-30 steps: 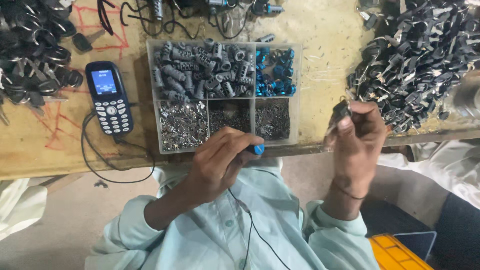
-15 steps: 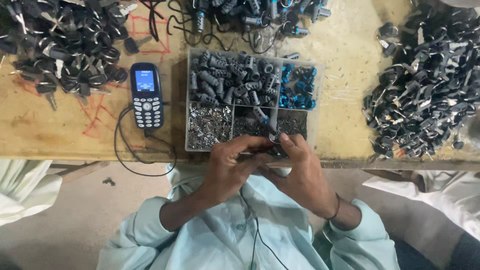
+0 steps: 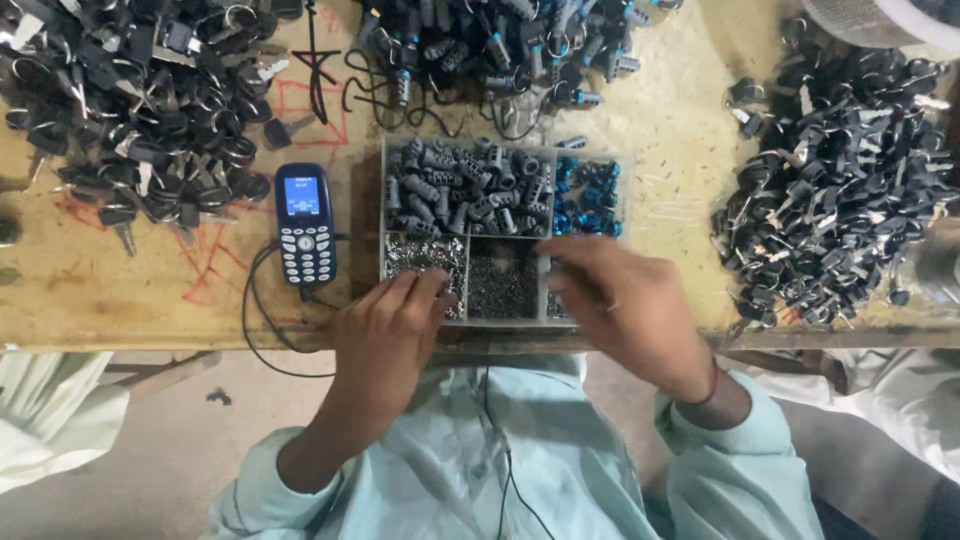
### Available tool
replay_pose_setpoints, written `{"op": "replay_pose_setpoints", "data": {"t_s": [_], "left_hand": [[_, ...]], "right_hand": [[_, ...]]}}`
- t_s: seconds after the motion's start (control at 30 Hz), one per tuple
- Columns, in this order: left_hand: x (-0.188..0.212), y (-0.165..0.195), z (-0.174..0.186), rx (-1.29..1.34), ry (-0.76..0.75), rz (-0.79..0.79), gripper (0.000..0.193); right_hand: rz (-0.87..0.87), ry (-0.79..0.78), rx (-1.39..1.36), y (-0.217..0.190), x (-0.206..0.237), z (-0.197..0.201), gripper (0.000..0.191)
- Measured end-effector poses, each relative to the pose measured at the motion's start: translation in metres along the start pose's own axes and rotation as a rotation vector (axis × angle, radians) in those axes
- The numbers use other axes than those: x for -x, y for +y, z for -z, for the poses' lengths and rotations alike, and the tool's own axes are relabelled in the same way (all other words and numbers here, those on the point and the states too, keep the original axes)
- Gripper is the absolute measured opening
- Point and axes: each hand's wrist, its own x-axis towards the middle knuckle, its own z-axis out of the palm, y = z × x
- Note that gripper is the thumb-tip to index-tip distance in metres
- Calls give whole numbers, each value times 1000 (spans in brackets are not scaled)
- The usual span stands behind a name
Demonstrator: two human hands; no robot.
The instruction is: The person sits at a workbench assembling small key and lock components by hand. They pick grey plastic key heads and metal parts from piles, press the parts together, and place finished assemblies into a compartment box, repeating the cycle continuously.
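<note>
A clear plastic parts box (image 3: 384, 215) sits at the table's near edge. Its back compartments hold grey cylinders (image 3: 465, 185) and blue parts (image 3: 585, 190); its front ones hold small silver bits (image 3: 415, 255) and dark bits (image 3: 500, 285). My left hand (image 3: 385, 340) reaches its fingertips into the front-left compartment of silver bits. My right hand (image 3: 620, 310) is blurred and hovers over the front-right compartment, covering it. What either hand holds is hidden.
A blue button phone (image 3: 305, 222) with a black cable (image 3: 255, 330) lies left of the box. Heaps of black-headed keys lie at left (image 3: 130, 100) and right (image 3: 850, 170). Lock barrels (image 3: 500, 50) are heaped behind the box on the worn wooden table (image 3: 680, 150).
My right hand came in from the right side to the box. Both hands then met in front of the box and have spread apart over its front compartments. The view has shifted right.
</note>
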Motion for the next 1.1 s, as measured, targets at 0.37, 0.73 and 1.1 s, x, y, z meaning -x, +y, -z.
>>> {"op": "replay_pose_setpoints", "data": {"t_s": [0.37, 0.73, 1.1], "left_hand": [[5, -20, -15, 108, 37, 26, 15], [6, -8, -5, 525, 168, 45, 16], [2, 10, -33, 1377, -72, 270, 16]], "right_hand": [[214, -270, 469, 13, -19, -48, 15], [115, -308, 421, 1, -24, -52, 16], [-268, -329, -677, -6, 4, -35, 19]]}}
